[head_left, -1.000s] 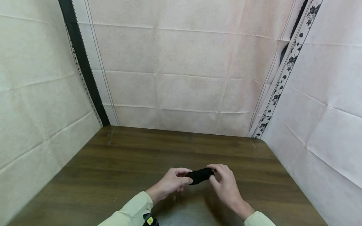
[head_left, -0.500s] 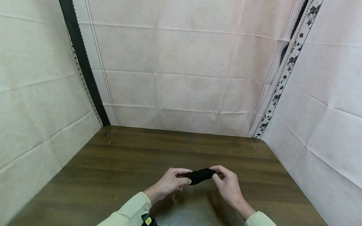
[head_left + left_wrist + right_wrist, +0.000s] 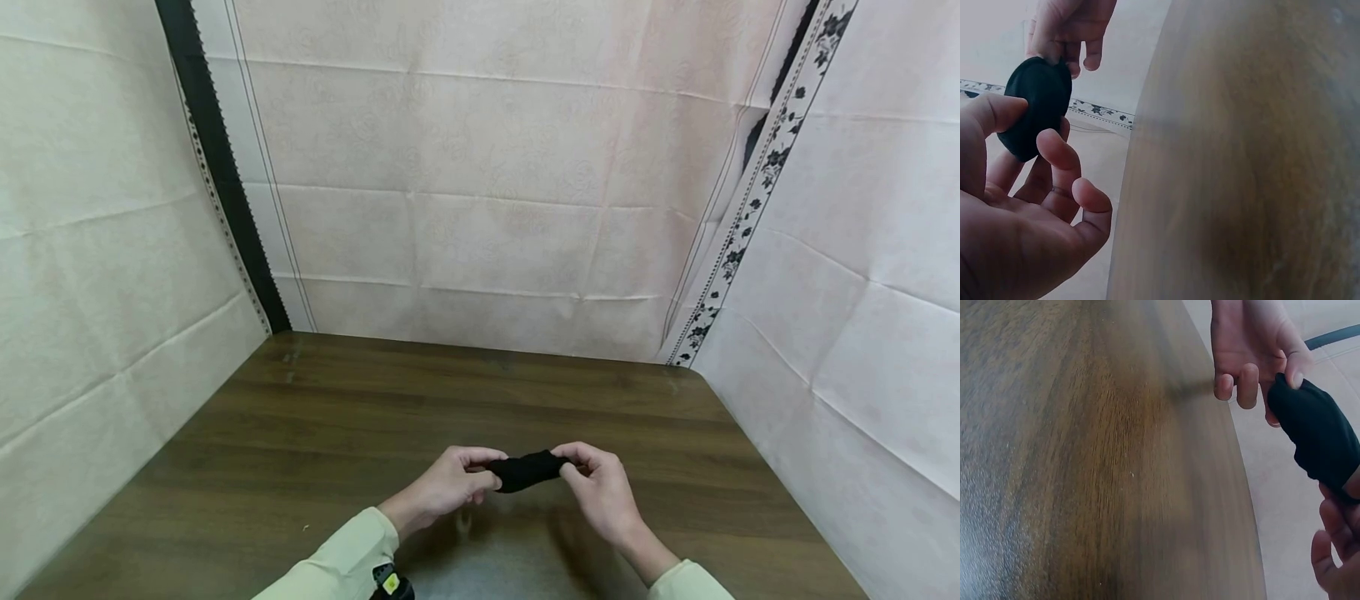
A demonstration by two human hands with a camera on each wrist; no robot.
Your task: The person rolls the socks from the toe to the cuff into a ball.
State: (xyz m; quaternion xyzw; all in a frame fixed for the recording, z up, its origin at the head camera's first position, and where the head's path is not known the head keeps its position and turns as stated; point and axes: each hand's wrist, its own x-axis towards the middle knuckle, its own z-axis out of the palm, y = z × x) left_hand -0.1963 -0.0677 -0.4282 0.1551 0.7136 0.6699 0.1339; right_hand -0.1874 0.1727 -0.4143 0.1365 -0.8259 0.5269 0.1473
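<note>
A small, folded piece of black cloth (image 3: 528, 472) is held above the table between both hands, its ends a little uneven; its exact kind cannot be told. With thumb and fingers, my left hand (image 3: 448, 485) pinches the cloth's left end. On the other end, the thumb and forefinger of my right hand (image 3: 603, 498) pinch it. In the left wrist view the cloth (image 3: 1044, 115) looks rounded, with the left thumb pressed on its near face. Seen from the right wrist, the cloth (image 3: 1317, 431) stretches from one hand to the other.
The brown wooden table (image 3: 360, 417) spreads beneath the hands. Pale cloth hangings (image 3: 487, 167) stand behind it and on both sides. A tiny light speck (image 3: 306, 527) lies on the table left of the hands.
The right fingers, looser around the cloth's end one second ago, now pinch it. The cloth has shifted slightly left and looks flatter and smoother. The left hand has moved slightly left.
</note>
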